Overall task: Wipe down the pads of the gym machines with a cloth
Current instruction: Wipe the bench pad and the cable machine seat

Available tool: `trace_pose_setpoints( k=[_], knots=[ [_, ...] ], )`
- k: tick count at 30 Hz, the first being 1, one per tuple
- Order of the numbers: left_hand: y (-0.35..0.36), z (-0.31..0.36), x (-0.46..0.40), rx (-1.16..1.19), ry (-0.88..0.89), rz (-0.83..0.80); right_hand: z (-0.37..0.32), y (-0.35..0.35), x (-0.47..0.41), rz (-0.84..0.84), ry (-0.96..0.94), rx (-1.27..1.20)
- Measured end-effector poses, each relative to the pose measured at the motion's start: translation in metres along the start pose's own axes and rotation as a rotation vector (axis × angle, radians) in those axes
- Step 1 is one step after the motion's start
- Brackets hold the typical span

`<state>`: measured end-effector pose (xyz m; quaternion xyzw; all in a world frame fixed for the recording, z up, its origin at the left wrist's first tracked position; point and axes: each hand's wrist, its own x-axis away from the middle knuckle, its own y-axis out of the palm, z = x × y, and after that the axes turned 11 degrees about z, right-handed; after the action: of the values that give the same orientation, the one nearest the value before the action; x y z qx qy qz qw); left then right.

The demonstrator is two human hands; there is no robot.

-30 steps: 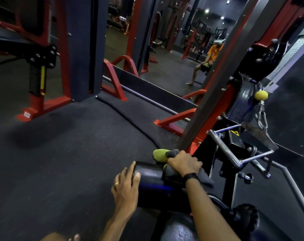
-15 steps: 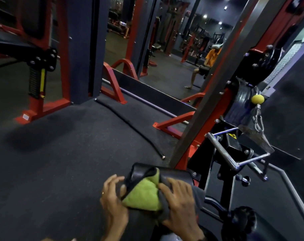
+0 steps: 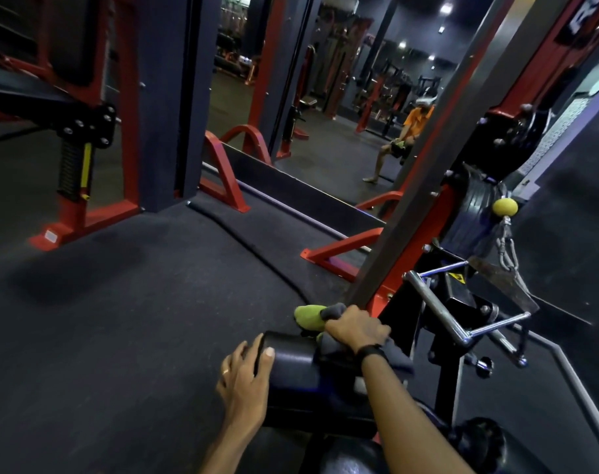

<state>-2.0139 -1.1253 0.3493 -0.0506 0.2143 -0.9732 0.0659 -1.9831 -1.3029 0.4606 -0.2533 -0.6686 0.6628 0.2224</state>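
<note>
Head view looks down at a black round pad (image 3: pixel 301 374) on a gym machine, low in the middle. Right hand (image 3: pixel 358 328) sits on the far top of the pad, its fingers curled tight round a cloth (image 3: pixel 310 316). That cloth is green on one side and grey on the other, and it lies bunched over the pad under the hand, with a green bit sticking out to the left. Left hand (image 3: pixel 245 378) rests on the pad's left end, its fingers spread loose and its thumb up on the top edge; it holds nothing else. Just right of the pad is a shiny metal handle (image 3: pixel 438 316). Higher up hangs a yellow ball (image 3: pixel 504 207). Dark floor (image 3: pixel 103 302) lies all around. Red frames (image 3: pixel 93 213) stand far off on the left.
</note>
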Motion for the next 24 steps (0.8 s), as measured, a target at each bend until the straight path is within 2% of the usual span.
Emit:
trace_pose_setpoints(
  k=[3,7,10,12,13,15,17,20,24],
  knots=[
    [-0.007,-0.010,0.018,0.140,0.037,0.051,-0.034,0.012,0.010,0.029,-0.155,-0.005],
    [-0.015,-0.027,0.035,0.271,0.140,0.222,-0.053,0.026,0.051,0.273,-0.376,-0.014],
    [-0.020,-0.035,0.034,0.294,0.179,0.400,-0.030,0.032,0.080,0.411,-0.613,-0.154],
    [-0.023,-0.034,0.025,0.265,0.134,0.503,0.000,0.037,0.092,0.409,-0.833,-0.251],
    [-0.025,-0.031,0.023,0.281,0.106,0.521,0.016,0.038,0.095,0.412,-0.937,-0.259],
    [-0.027,-0.024,0.023,0.300,0.160,0.521,0.046,0.037,0.095,0.428,-1.035,-0.253],
    [-0.027,-0.011,0.027,0.288,0.220,0.485,0.068,0.032,0.087,0.475,-1.006,-0.259],
    [-0.026,0.012,0.036,0.272,0.233,0.464,0.093,0.022,0.074,0.536,-0.845,-0.245],
    [-0.010,0.046,0.059,0.271,0.419,0.382,0.140,0.003,0.075,0.614,-0.607,-0.183]
  ],
)
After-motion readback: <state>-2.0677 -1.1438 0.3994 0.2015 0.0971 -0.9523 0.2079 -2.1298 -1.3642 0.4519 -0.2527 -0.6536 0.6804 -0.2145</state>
